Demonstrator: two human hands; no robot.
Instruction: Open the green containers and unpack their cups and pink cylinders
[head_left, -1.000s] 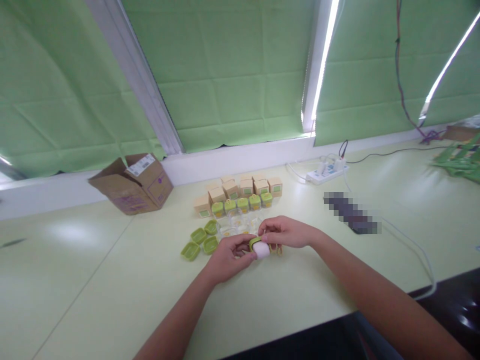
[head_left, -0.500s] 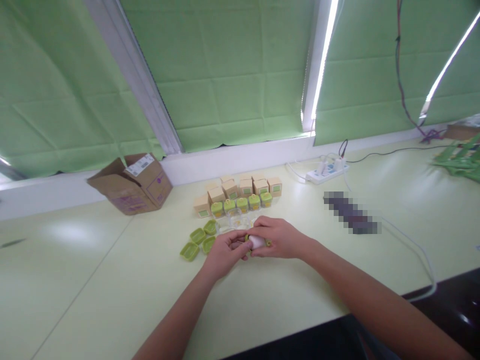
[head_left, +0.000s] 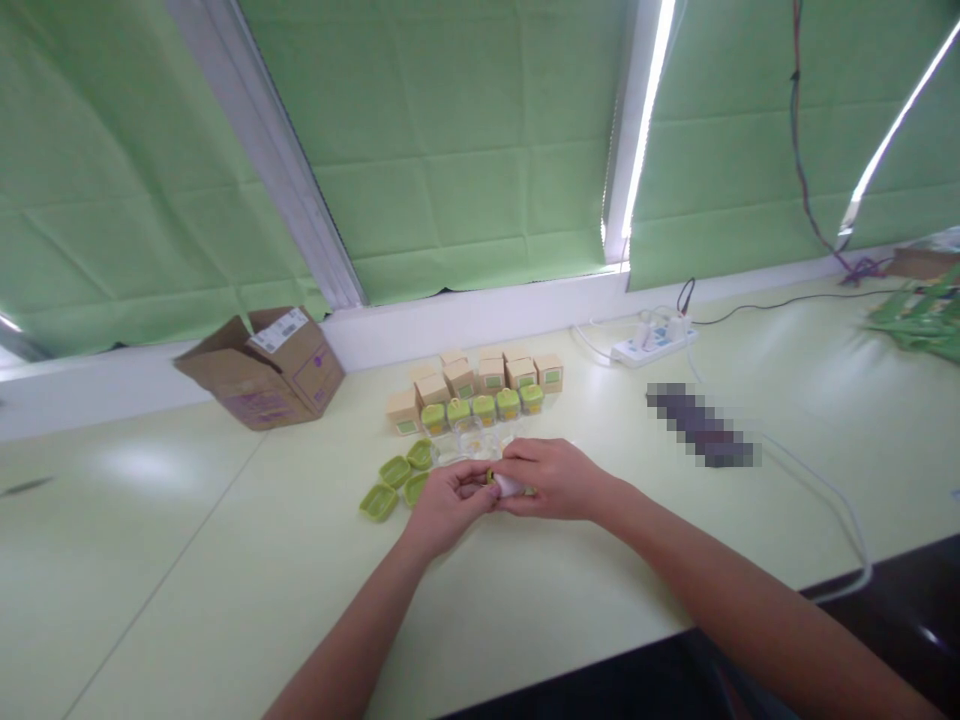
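Between both hands is a small white piece with green at its ends [head_left: 508,486], partly covered by my fingers. My left hand [head_left: 446,508] pinches its left end with thumb and fingertips. From the right, my right hand [head_left: 559,480] wraps round its body. Several shallow green square lids [head_left: 379,502] lie just left of my left hand, one partly hidden by it. Beyond the hands stand clear plastic cups [head_left: 471,440]. Behind them is a row of small clear containers with green tops [head_left: 484,408] and yellow inside, backed by small tan cardboard boxes [head_left: 492,374].
An open cardboard carton [head_left: 300,385] sits at the back left of the pale table [head_left: 187,600]. Toward the back right lie a white power strip [head_left: 652,345] with plugs and cables, and a pixelated dark object [head_left: 701,425]. A green bag-like item [head_left: 919,315] rests at far right.
The white piece and my right hand have shifted slightly to the left, and my fingers cover more of the piece's right end. The things on the table have stayed put.
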